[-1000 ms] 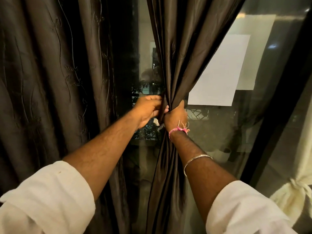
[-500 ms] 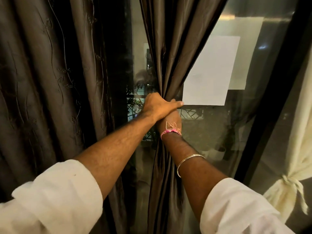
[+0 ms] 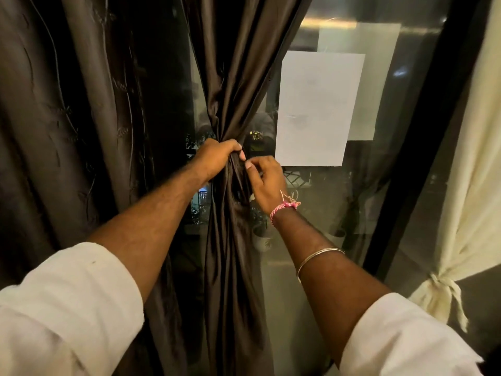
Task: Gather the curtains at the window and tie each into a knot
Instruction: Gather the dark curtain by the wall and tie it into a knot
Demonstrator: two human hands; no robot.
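Note:
A dark brown satin curtain [image 3: 238,77] hangs in front of the window glass, bunched into a narrow column at mid-height. My left hand [image 3: 217,157] grips the bunched cloth from the left, fingers curled round it. My right hand [image 3: 267,181] is just right of the bunch, its curled fingertips at the folds below my left hand; whether it pinches the cloth I cannot tell. A second brown embroidered curtain [image 3: 67,131] hangs loose at the left. A cream curtain [image 3: 471,185] at the far right is tied in a knot [image 3: 440,286].
A white sheet of paper [image 3: 317,109] is stuck on the glass right of the brown curtain. A black window frame post [image 3: 423,147] runs diagonally between the glass and the cream curtain. Plants and pots show through the glass.
My right hand has come out from under my left and moved to the right side of the bunch. My left hand closed its fingers round the gathered curtain.

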